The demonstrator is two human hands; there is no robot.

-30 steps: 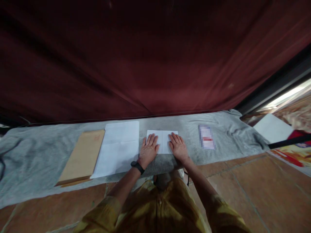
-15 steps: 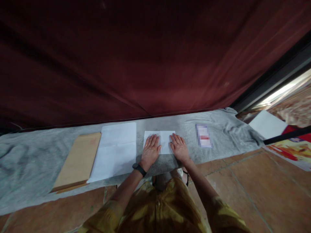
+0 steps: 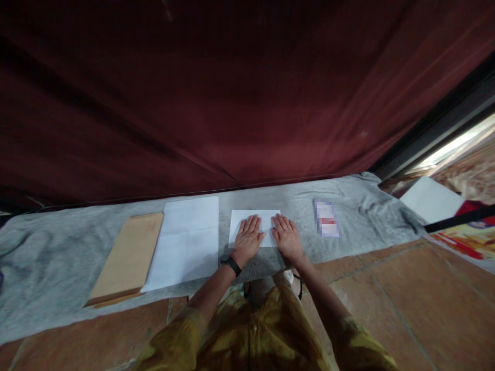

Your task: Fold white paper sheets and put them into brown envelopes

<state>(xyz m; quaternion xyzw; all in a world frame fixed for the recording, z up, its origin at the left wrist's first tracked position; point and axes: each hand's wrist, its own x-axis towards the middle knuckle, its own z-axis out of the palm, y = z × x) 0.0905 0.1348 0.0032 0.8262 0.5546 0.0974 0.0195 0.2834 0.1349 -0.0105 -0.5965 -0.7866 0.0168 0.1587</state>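
Observation:
A small white sheet of paper point(image 3: 238, 219) lies flat on the grey cloth in front of me, partly covered by both hands. My left hand point(image 3: 248, 238) rests on its middle, palm down with fingers stretched out. A dark watch or band circles that wrist. Over the paper's right edge lies my right hand point(image 3: 286, 237), also flat, fingers a little apart. To the left is a larger stack or sheet of white paper point(image 3: 187, 239), and beside it a pile of brown envelopes point(image 3: 129, 252).
Right of my hands lies a blurred purple-and-white slip point(image 3: 327, 217). Grey cloth point(image 3: 363, 216) covers the long narrow surface, with a dark red curtain point(image 3: 247, 113) hanging behind it. At far right are a white box-like object point(image 3: 431, 198) and a colourful printed sheet point(image 3: 467, 239).
My left hand has slid rightward across the small paper, closer to my right hand. The right hand stays at the paper's right edge. The view has shifted slightly.

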